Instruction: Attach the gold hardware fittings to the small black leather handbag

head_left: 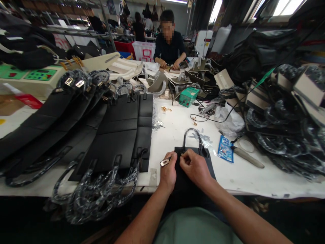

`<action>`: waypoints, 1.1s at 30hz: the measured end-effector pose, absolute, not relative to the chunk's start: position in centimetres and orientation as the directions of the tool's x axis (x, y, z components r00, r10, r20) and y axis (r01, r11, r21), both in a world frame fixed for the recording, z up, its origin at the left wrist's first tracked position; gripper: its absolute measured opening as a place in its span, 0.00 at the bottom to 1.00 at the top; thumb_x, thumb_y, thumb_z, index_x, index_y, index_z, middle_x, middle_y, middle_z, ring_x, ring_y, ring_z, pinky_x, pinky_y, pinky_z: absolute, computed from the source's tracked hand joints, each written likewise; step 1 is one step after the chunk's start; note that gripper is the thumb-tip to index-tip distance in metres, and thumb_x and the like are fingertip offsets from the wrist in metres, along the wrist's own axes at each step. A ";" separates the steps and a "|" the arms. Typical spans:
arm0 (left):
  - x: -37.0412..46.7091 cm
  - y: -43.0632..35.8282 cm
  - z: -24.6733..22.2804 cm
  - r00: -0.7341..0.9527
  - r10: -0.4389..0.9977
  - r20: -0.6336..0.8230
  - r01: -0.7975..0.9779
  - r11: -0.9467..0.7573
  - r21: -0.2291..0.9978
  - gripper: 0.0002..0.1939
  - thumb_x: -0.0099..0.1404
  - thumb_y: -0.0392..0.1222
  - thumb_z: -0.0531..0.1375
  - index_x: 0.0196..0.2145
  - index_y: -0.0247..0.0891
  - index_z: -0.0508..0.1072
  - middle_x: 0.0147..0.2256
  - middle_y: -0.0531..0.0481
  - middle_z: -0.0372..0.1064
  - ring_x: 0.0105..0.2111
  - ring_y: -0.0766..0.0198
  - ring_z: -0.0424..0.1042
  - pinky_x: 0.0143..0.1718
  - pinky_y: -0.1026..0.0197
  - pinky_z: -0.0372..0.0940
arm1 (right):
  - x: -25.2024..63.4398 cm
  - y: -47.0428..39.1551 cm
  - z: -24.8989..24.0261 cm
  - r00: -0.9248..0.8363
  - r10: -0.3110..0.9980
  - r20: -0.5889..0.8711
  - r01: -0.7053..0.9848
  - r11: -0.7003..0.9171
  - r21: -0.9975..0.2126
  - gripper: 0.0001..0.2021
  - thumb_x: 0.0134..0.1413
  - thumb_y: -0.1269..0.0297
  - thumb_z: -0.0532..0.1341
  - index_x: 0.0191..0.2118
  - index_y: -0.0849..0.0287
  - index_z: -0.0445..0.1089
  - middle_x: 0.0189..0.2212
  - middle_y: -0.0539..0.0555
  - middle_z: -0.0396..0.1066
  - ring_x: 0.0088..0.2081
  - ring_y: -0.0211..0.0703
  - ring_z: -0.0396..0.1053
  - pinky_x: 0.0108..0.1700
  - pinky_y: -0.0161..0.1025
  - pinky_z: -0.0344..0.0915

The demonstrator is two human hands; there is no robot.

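Note:
A black bag panel lies at the table's front edge, its plastic-wrapped handle standing up at the far end. My left hand is closed on the panel's left side, thumb on top. A metal clasp plate sticks out to the left by its fingers. My right hand is closed in a pinch over the panel, just right of my left thumb. A small glint of metal shows at its fingertips, but the piece they hold is too hidden to name.
Black bag panels with wrapped handles lie stacked on the left. Flat metal plates, a blue packet, a tape roll and a green box are on the white table. More bag parts pile up right. A co-worker sits opposite.

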State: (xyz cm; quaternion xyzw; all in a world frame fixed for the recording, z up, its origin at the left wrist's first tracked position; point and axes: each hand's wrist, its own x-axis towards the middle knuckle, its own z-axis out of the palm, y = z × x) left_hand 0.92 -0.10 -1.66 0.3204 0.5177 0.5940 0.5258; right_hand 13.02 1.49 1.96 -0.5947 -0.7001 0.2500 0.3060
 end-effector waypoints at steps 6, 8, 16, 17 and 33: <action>1.0 -0.2 -1.4 -0.260 0.948 -0.184 -0.345 0.087 0.934 0.13 0.61 0.52 0.62 0.33 0.39 0.78 0.34 0.51 0.74 0.39 0.59 0.69 0.48 0.59 0.60 | 13.2 1.7 2.3 -0.047 0.999 -0.010 0.541 0.017 -0.841 0.06 0.54 0.61 0.61 0.28 0.55 0.67 0.23 0.49 0.71 0.24 0.42 0.69 0.28 0.36 0.63; 1.0 -0.2 -1.4 -0.248 0.954 -0.168 -0.321 0.082 0.943 0.14 0.63 0.52 0.61 0.34 0.38 0.78 0.35 0.50 0.74 0.40 0.59 0.69 0.49 0.59 0.60 | 13.3 1.6 2.4 -0.052 0.999 -0.015 0.519 0.015 -0.855 0.04 0.54 0.62 0.61 0.33 0.55 0.68 0.24 0.48 0.71 0.24 0.41 0.69 0.28 0.36 0.63; 0.7 -0.3 -1.1 -0.254 0.959 -0.126 -0.225 0.068 0.972 0.13 0.65 0.51 0.60 0.34 0.39 0.77 0.35 0.50 0.73 0.40 0.58 0.70 0.48 0.59 0.60 | 13.5 2.2 2.7 -0.160 0.986 -0.046 0.503 0.041 -0.863 0.03 0.54 0.65 0.60 0.36 0.54 0.70 0.21 0.46 0.68 0.23 0.39 0.66 0.28 0.35 0.62; 0.7 -0.3 -1.0 -0.254 0.959 -0.123 -0.220 0.067 0.973 0.14 0.65 0.52 0.60 0.34 0.39 0.77 0.35 0.49 0.74 0.40 0.58 0.70 0.48 0.59 0.61 | 13.5 2.3 2.9 -0.170 0.984 -0.053 0.500 0.040 -0.865 0.03 0.54 0.65 0.60 0.35 0.55 0.70 0.21 0.46 0.67 0.23 0.39 0.66 0.27 0.35 0.62; 0.9 -0.7 -1.0 -0.262 0.932 -0.248 -0.243 0.185 0.952 0.20 0.59 0.58 0.61 0.39 0.40 0.80 0.41 0.42 0.76 0.45 0.48 0.71 0.50 0.53 0.63 | 13.8 2.1 -0.2 -0.123 0.988 -0.091 0.497 -0.018 -0.867 0.12 0.51 0.49 0.61 0.36 0.48 0.75 0.27 0.51 0.77 0.29 0.50 0.75 0.31 0.39 0.70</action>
